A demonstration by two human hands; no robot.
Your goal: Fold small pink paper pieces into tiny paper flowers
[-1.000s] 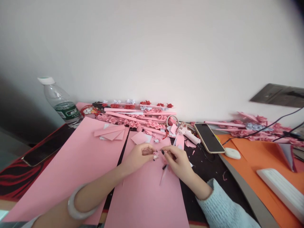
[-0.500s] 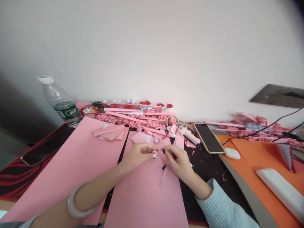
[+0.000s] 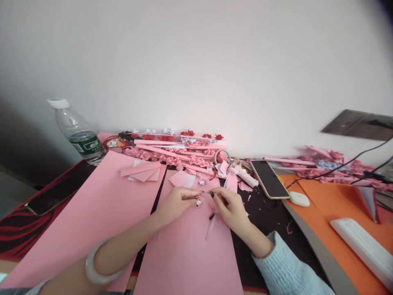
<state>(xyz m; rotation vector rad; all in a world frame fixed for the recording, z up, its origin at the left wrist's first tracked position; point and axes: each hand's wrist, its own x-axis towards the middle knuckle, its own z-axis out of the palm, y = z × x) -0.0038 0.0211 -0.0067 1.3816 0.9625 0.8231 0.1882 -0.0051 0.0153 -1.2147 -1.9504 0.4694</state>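
At far left a clear plastic bottle with a white cap and green label (image 3: 87, 143) stands by the wall, and a black-screened phone (image 3: 50, 197) lies below it. A large flat sheet of pink paper (image 3: 113, 205) comes next, bearing a fan of folded pink paper pieces (image 3: 144, 172); behind lie pink paper rods set with small pink, red and white flowers (image 3: 172, 152). The left hand (image 3: 178, 203), a pale bangle (image 3: 92, 266) on its forearm, pinches a small pink folded-paper flower (image 3: 199, 198) between thumb and fingers, above a second pink sheet (image 3: 190, 258). The flower looks crumpled and many-petalled — a tight little cluster, partly covered by the fingertips, its finer folds too small to tell. Just right of it, the right hand (image 3: 229, 206) has thumb and forefinger drawn close together; whether they grip anything I cannot tell. A slim pale stick with a black part (image 3: 211, 223) shows below that hand. Farther right come a pale pink glue gun (image 3: 245, 175), a pale-edged phone (image 3: 270, 179) and orange paper (image 3: 322, 213).
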